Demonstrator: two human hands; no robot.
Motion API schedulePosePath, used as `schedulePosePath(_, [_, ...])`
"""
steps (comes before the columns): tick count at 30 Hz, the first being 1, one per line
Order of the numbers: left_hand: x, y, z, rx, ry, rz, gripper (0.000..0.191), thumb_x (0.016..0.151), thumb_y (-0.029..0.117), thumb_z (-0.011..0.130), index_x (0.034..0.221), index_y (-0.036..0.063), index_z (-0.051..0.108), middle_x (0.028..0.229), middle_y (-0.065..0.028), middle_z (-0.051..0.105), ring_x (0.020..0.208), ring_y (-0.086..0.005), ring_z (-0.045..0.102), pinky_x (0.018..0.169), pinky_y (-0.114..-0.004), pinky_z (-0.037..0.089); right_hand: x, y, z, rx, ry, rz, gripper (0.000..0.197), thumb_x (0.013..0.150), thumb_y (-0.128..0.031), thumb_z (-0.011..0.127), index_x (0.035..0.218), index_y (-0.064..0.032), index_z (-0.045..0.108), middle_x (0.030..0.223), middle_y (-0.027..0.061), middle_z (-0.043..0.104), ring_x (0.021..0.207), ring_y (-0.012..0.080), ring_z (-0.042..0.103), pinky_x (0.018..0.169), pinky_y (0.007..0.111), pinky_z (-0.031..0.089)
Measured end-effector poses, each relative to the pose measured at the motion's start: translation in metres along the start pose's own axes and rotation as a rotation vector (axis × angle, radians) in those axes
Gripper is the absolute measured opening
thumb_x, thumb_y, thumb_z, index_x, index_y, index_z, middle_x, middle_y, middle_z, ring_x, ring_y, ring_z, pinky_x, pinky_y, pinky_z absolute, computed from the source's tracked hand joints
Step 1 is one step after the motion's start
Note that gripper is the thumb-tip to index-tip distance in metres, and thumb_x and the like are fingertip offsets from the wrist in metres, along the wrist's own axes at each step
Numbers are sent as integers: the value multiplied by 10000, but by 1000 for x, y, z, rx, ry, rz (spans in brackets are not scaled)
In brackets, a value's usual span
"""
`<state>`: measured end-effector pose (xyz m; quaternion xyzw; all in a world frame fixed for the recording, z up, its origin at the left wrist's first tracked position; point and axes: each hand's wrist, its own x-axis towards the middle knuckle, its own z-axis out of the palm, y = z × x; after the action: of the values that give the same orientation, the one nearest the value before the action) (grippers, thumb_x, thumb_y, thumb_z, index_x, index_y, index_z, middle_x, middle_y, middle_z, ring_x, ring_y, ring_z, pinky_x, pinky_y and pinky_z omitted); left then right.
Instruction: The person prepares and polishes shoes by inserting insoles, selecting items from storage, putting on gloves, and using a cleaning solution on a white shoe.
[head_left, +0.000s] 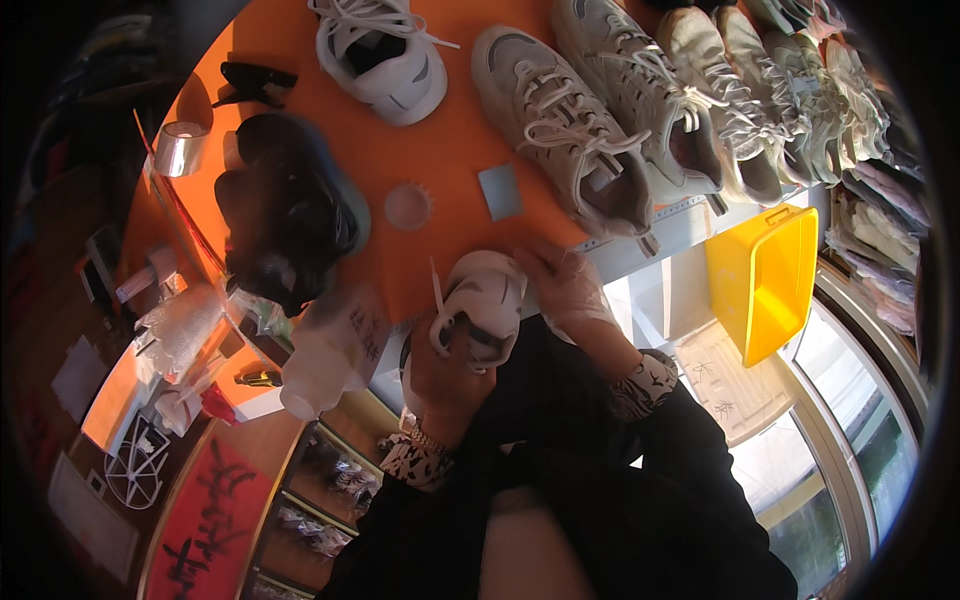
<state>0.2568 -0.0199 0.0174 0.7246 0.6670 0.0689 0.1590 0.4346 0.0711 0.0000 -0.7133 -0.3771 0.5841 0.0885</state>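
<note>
My left hand (454, 382) is wrapped around a white sneaker (487, 289) at the near edge of the orange tabletop (442, 150). Its fingers reach into the shoe's opening, and a loose white lace sticks up beside them. My right hand (566, 285), in a thin clear plastic glove, is bent beside the sneaker's heel. Its fingertips are close to the heel, blurred and shadowed, so any small thing between them cannot be made out. Beyond the hands lie a small grey-blue rectangular piece (500, 191) and a round translucent cap (409, 206). A similar white sneaker (390, 67) stands farther back.
Light grey sneakers (562, 127) line the right side. Dark shoes (285, 202) and a white plastic bottle (322, 367) are at left, with a shiny cylinder (180, 148) and a black clip (255, 82). A yellow bin (765, 277) stands below at right.
</note>
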Motion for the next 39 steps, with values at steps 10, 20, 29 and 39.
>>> schedulePosePath(10, [5,-1,-5,68,-9,64,527,662,389,800,1073,104,635,1153,-228,480,917,-371,622,725,-404,561,-4,10,-3,-4,-5,42,349,913,-367,591,1012,-49,691,859,193,669,828,306,660,718,377,487])
schedulePosePath(20, [4,1,-2,56,-40,50,577,672,354,792,1152,90,609,1134,-234,456,918,-390,615,704,-422,561,2,13,2,73,56,-159,309,922,-309,595,1050,-44,687,819,151,679,751,231,650,699,342,491])
schedulePosePath(29, [2,5,-4,-20,-75,10,579,690,322,782,1194,112,591,1176,-234,491,1000,-406,591,757,-439,550,29,1,3,-137,-17,-388,340,910,-382,544,1018,-85,669,1013,168,655,957,365,609,812,429,485])
schedulePosePath(39, [15,-11,-22,-223,-126,-141,640,580,225,797,1162,109,559,1169,-209,500,1009,-383,591,760,-426,534,-27,11,17,299,197,-30,302,923,-294,606,903,3,658,697,108,619,661,147,542,645,331,448])
